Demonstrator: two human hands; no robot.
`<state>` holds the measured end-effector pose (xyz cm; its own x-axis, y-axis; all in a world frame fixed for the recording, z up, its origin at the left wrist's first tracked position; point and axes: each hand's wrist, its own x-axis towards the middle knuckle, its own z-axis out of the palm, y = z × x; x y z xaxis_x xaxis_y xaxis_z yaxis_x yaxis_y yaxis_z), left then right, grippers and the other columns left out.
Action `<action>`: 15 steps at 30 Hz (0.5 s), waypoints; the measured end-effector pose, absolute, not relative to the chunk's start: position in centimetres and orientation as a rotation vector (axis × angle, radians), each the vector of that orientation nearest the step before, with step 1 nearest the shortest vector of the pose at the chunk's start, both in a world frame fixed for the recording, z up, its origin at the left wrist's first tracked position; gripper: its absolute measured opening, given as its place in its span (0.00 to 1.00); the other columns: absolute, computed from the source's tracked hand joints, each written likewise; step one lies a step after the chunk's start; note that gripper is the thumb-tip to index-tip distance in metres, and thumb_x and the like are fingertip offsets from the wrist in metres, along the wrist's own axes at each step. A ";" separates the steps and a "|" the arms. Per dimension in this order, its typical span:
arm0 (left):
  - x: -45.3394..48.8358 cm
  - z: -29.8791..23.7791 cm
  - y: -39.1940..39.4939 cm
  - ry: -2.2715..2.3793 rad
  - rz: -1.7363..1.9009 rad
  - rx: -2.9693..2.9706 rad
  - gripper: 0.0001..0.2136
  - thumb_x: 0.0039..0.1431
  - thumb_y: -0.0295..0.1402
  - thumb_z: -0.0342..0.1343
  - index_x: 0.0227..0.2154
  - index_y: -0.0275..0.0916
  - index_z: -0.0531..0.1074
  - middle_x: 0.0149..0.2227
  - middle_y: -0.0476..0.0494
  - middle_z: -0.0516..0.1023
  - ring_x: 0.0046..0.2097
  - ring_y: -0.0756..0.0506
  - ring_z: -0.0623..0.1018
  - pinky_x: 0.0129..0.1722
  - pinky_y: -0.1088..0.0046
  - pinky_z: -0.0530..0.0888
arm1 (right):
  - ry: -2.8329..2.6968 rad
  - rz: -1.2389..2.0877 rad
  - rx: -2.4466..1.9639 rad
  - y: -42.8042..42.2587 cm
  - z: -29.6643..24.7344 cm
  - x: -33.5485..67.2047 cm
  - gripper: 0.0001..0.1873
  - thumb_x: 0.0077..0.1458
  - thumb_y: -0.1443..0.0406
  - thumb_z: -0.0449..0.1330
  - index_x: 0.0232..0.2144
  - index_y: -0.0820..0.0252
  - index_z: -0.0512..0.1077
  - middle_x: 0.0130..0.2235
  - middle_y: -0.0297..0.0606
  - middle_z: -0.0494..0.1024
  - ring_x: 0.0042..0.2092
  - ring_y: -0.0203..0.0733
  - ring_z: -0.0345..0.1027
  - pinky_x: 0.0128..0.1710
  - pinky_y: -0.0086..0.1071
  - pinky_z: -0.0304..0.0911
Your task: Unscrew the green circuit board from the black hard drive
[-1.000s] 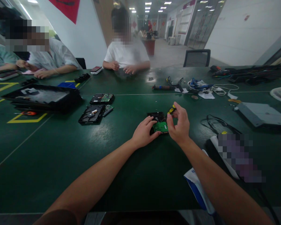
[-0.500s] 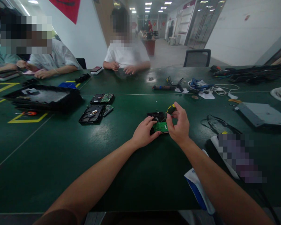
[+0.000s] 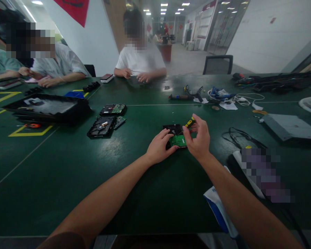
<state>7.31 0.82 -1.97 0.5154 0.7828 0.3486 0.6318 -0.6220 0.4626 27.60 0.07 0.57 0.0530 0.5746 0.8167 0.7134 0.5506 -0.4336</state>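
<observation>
A hard drive [image 3: 173, 129] with a green circuit board [image 3: 178, 140] facing up lies flat on the table in front of me. My left hand [image 3: 161, 145] grips it along its left side, fingers on the far part and thumb at the near edge. Between the fingers of my right hand [image 3: 198, 136] is a yellow and black screwdriver [image 3: 189, 123], tilted, its handle up by the index finger. The screwdriver's tip points down at the board's right far part; whether it touches a screw I cannot make out.
Left of me lie another hard drive [image 3: 113, 109], an opened drive casing [image 3: 101, 127] and a loose circuit board [image 3: 119, 122]. A black tray [image 3: 52, 107] stands farther left. On the right are a grey metal box [image 3: 291, 126], cables [image 3: 245, 136] and a blue-white cloth item [image 3: 219, 211]. Co-workers sit opposite.
The screwdriver handle has turned and leans slightly differently in my right hand, whose fingers have shifted a little. My left hand and the hard drive stay in place.
</observation>
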 end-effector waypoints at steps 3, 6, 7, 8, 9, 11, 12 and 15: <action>7.3 -2.0 0.9 1.185 0.789 2.485 0.27 0.63 0.48 0.60 0.60 0.40 0.69 0.68 0.35 0.65 0.71 0.34 0.63 0.69 0.49 0.64 | -1.626 -0.160 -1.101 0.1 0.6 27.7 0.33 0.62 0.62 0.62 0.67 0.49 0.58 0.55 0.46 0.72 0.42 0.45 0.75 0.37 0.43 0.80; 7.3 -2.0 0.9 1.195 0.795 2.485 0.27 0.62 0.48 0.60 0.60 0.39 0.70 0.67 0.34 0.66 0.70 0.35 0.63 0.69 0.50 0.64 | -1.645 -0.152 -1.085 0.0 0.5 27.6 0.33 0.64 0.64 0.59 0.68 0.50 0.56 0.58 0.47 0.71 0.47 0.49 0.76 0.43 0.46 0.80; 7.4 -2.0 0.9 1.198 0.792 2.484 0.27 0.62 0.48 0.60 0.60 0.39 0.70 0.67 0.34 0.66 0.70 0.34 0.63 0.69 0.50 0.64 | -1.645 -0.125 -1.080 0.0 0.4 27.5 0.33 0.65 0.64 0.58 0.69 0.50 0.56 0.60 0.48 0.71 0.49 0.49 0.76 0.46 0.47 0.79; 7.4 -2.0 0.9 1.199 0.788 2.483 0.27 0.62 0.48 0.60 0.60 0.39 0.70 0.67 0.34 0.66 0.71 0.34 0.63 0.69 0.50 0.64 | -1.641 -0.088 -1.074 0.1 0.4 27.5 0.33 0.65 0.64 0.57 0.69 0.51 0.54 0.60 0.48 0.70 0.50 0.49 0.76 0.47 0.47 0.79; 7.4 -2.0 0.9 1.198 0.784 2.483 0.27 0.62 0.48 0.60 0.59 0.39 0.70 0.67 0.35 0.66 0.71 0.34 0.62 0.69 0.50 0.64 | -1.630 -0.053 -1.068 0.1 0.3 27.4 0.33 0.65 0.65 0.57 0.69 0.51 0.54 0.61 0.48 0.70 0.50 0.49 0.77 0.48 0.47 0.79; 7.4 -2.0 0.9 1.195 0.780 2.483 0.27 0.62 0.48 0.60 0.60 0.39 0.70 0.68 0.35 0.66 0.71 0.34 0.62 0.69 0.50 0.64 | -1.601 -0.027 -1.064 0.2 0.1 27.4 0.33 0.65 0.64 0.58 0.68 0.52 0.53 0.60 0.48 0.71 0.48 0.47 0.78 0.47 0.45 0.79; 7.3 -2.0 0.9 1.194 0.781 2.484 0.27 0.62 0.48 0.60 0.60 0.39 0.70 0.68 0.35 0.66 0.71 0.34 0.62 0.69 0.50 0.64 | -1.588 -0.038 -1.069 0.2 0.0 27.4 0.33 0.64 0.63 0.59 0.67 0.52 0.54 0.60 0.48 0.71 0.47 0.47 0.78 0.45 0.44 0.80; 7.3 -2.0 0.9 1.189 0.785 2.486 0.27 0.63 0.48 0.60 0.60 0.39 0.69 0.68 0.35 0.66 0.71 0.35 0.62 0.69 0.51 0.64 | -1.570 -0.102 -1.090 0.2 -0.1 27.5 0.33 0.61 0.61 0.63 0.65 0.51 0.58 0.57 0.46 0.72 0.44 0.46 0.78 0.41 0.42 0.80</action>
